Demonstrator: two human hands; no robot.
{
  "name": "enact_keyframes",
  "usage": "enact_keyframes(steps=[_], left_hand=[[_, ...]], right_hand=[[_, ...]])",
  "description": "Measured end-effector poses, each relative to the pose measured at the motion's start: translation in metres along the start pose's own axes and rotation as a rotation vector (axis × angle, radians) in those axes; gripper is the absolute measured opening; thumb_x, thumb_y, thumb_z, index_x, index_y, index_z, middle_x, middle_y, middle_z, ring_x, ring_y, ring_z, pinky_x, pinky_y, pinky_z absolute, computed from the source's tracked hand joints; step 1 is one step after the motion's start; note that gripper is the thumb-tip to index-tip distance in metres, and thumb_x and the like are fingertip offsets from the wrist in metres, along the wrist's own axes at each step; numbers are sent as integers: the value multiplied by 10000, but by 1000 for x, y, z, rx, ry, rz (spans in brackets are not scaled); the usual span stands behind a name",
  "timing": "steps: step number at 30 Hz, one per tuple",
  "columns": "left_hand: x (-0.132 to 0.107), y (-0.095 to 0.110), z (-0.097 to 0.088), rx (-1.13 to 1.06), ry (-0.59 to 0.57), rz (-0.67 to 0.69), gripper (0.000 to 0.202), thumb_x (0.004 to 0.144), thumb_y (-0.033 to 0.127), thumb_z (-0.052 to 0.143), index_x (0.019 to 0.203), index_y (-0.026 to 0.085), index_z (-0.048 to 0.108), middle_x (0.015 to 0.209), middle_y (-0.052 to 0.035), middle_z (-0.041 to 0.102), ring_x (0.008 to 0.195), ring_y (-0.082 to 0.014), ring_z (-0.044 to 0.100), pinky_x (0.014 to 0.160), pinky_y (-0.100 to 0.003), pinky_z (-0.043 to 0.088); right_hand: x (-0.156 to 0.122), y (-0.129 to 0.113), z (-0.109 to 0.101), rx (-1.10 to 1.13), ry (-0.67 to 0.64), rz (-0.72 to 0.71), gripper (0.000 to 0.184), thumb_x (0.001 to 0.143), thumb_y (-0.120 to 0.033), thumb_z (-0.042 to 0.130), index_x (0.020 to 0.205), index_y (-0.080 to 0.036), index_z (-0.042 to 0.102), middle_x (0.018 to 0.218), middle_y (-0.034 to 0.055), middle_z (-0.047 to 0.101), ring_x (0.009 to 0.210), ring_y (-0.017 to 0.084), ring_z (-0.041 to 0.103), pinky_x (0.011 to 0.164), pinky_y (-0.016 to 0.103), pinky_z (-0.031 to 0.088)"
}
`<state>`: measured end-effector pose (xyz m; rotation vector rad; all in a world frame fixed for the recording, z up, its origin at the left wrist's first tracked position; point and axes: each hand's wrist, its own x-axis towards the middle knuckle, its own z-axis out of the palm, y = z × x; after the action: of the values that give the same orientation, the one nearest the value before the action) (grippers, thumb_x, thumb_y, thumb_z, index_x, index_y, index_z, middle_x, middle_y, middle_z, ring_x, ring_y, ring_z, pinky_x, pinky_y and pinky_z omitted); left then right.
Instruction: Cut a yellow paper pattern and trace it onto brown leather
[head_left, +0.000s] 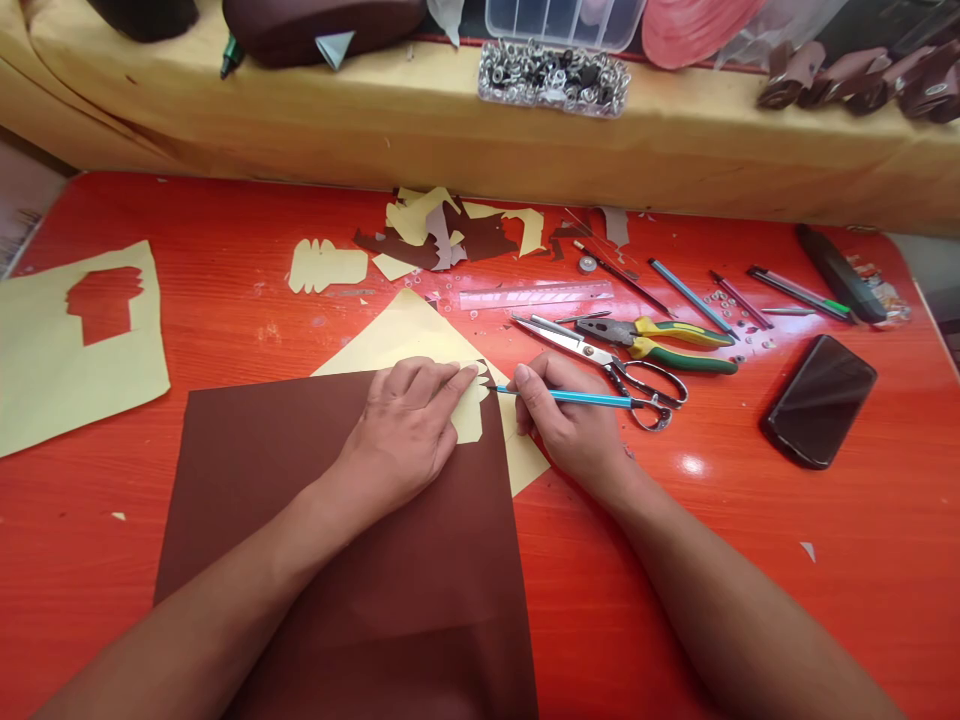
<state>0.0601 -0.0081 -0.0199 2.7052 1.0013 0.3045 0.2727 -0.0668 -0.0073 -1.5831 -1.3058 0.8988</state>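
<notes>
A large dark brown sheet [390,560] lies across the table in front of me, perhaps leather. On its upper right corner is a small pale yellow cut-out template [469,420] with a scalloped edge. My left hand [409,430] rests flat over the template, fingers stretched and pressing it down, hiding most of it. My right hand [562,410] is closed around a blue pencil [570,397]. The pencil's dark tip touches or nearly touches the template's notched right edge. A yellow sheet [397,335] lies partly beneath the brown one.
Scissors [592,352], pliers [667,340], a clear ruler [536,296] and several pencils lie beyond my right hand. A phone [819,400] is at right. Scraps [480,230] and another yellow cut-out [326,266] lie behind. A box of metal fittings [555,78] stands on the ledge.
</notes>
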Motion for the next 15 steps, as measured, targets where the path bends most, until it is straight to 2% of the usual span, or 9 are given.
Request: enact_keyframes(steps=[7, 15], left_hand=[[0, -1, 0, 9, 2, 13, 568, 973, 134, 495, 1528, 219, 581, 1380, -136, 674, 1268, -350, 531, 1064, -520, 415], [0, 0, 0, -6, -3, -4, 601, 963, 131, 503, 1547, 259, 561, 1386, -127, 666, 1281, -349, 527, 1083, -527, 400]], right_hand=[[0, -1, -1, -15, 6, -12, 353, 1100, -386, 558, 769, -265, 583, 553, -32, 622, 517, 184, 604, 568, 330, 470], [0, -2, -1, -11, 11, -8, 397, 1104, -473, 557, 765, -269, 580, 542, -29, 628, 510, 189, 612, 551, 330, 475]])
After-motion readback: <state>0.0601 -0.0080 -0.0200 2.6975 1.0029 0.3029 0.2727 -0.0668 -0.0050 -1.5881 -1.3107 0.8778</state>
